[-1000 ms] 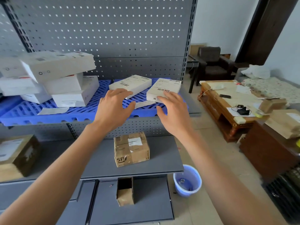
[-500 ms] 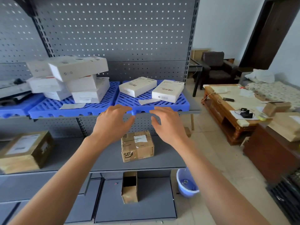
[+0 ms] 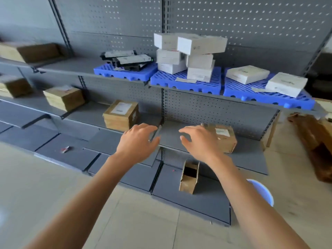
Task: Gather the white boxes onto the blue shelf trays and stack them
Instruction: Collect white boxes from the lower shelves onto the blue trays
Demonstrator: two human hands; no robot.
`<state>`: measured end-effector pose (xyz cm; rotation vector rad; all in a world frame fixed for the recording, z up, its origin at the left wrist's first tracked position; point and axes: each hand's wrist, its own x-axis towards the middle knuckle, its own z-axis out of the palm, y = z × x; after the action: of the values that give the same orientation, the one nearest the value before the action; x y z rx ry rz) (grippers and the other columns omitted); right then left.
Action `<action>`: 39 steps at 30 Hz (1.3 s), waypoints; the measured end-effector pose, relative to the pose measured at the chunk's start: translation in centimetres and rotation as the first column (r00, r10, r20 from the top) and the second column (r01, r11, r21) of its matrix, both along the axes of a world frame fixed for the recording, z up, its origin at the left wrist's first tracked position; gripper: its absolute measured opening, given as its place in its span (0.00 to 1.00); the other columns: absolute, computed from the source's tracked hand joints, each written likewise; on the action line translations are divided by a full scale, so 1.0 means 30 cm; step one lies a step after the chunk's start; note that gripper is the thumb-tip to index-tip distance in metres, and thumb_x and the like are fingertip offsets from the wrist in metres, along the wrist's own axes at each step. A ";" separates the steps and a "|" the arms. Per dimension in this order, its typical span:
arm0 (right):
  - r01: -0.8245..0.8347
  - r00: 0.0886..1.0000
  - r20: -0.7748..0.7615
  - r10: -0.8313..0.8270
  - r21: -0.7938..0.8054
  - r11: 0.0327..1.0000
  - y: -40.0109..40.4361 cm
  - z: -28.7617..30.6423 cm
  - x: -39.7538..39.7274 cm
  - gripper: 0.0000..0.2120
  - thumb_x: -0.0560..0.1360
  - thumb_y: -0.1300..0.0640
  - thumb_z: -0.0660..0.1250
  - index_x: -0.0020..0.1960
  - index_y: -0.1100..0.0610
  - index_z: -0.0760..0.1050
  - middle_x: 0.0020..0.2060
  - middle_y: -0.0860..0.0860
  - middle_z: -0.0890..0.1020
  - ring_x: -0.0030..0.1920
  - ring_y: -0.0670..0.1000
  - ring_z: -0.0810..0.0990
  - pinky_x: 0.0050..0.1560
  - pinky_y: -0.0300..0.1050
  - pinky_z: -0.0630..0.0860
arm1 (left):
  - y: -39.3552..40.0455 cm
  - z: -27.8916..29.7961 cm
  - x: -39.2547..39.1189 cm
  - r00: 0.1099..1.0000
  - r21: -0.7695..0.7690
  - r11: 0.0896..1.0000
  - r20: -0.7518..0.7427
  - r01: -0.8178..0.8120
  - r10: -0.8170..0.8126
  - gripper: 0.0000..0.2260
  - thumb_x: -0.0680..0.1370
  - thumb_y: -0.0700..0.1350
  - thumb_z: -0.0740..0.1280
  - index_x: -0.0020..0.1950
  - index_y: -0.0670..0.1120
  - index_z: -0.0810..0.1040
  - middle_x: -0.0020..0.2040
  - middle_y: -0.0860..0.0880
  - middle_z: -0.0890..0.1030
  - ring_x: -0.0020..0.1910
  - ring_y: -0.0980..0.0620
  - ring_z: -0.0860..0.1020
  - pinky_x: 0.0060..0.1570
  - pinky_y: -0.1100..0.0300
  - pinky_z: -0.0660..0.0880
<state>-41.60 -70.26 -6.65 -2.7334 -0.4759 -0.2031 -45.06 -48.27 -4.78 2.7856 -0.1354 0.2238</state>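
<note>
Several white boxes (image 3: 190,56) stand stacked on the middle blue tray (image 3: 186,83) of the upper grey shelf. Two more white boxes lie flat and apart on the right blue tray (image 3: 269,97): one (image 3: 247,74) further back, the other (image 3: 285,84) near the tray's right end. The left blue tray (image 3: 124,73) carries black and white packages (image 3: 125,59). My left hand (image 3: 139,141) and my right hand (image 3: 199,141) hover empty, fingers spread, in front of the lower shelf, well below the trays.
Brown cardboard boxes sit on the lower shelf: one (image 3: 121,115) left of my hands, one (image 3: 222,137) partly behind my right hand, others (image 3: 63,98) further left. An open carton (image 3: 189,177) stands on the bottom shelf. A blue bucket (image 3: 262,191) is on the floor at right.
The view has swung left and pulled back from the shelf. Both hands have dropped from the blue tray's front edge to the level of the lower shelf, still holding nothing.
</note>
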 end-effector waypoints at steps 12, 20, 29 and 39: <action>-0.302 0.949 -0.065 0.309 0.103 0.948 0.638 -0.043 -0.082 0.16 0.81 0.49 0.63 0.67 0.49 0.78 0.65 0.45 0.79 0.69 0.49 0.72 0.67 0.50 0.72 | 0.559 -0.024 -0.298 0.961 -0.014 0.961 -0.001 -0.275 0.275 0.19 0.82 0.57 0.64 0.72 0.54 0.75 0.69 0.53 0.77 0.64 0.49 0.77 0.60 0.49 0.76; -0.430 0.897 -0.046 0.439 0.140 0.892 0.941 -0.071 0.078 0.15 0.82 0.54 0.62 0.66 0.52 0.79 0.64 0.48 0.81 0.68 0.48 0.72 0.67 0.49 0.72 | 0.829 -0.061 -0.226 0.920 -0.067 0.918 0.007 -0.390 0.391 0.19 0.81 0.56 0.65 0.70 0.50 0.77 0.69 0.49 0.78 0.67 0.46 0.76 0.64 0.43 0.75; -0.557 0.819 -0.068 0.570 0.150 0.817 1.272 -0.095 0.313 0.16 0.81 0.52 0.64 0.68 0.51 0.78 0.68 0.48 0.78 0.70 0.49 0.72 0.68 0.46 0.69 | 1.083 -0.064 -0.078 0.848 -0.102 0.843 -0.012 -0.529 0.530 0.19 0.81 0.57 0.63 0.70 0.53 0.77 0.68 0.52 0.79 0.67 0.48 0.75 0.66 0.48 0.73; -0.686 0.703 -0.106 0.704 0.162 0.710 1.664 -0.139 0.390 0.16 0.81 0.52 0.65 0.67 0.50 0.78 0.69 0.47 0.77 0.70 0.51 0.72 0.68 0.51 0.71 | 1.406 -0.122 -0.103 0.692 -0.092 0.686 -0.044 -0.721 0.721 0.19 0.82 0.56 0.65 0.71 0.54 0.76 0.70 0.54 0.76 0.69 0.50 0.73 0.60 0.54 0.71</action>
<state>-29.89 -20.33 -10.83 -2.2303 -1.3587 0.1885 -48.16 -6.09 -8.43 2.5799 0.9793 0.3959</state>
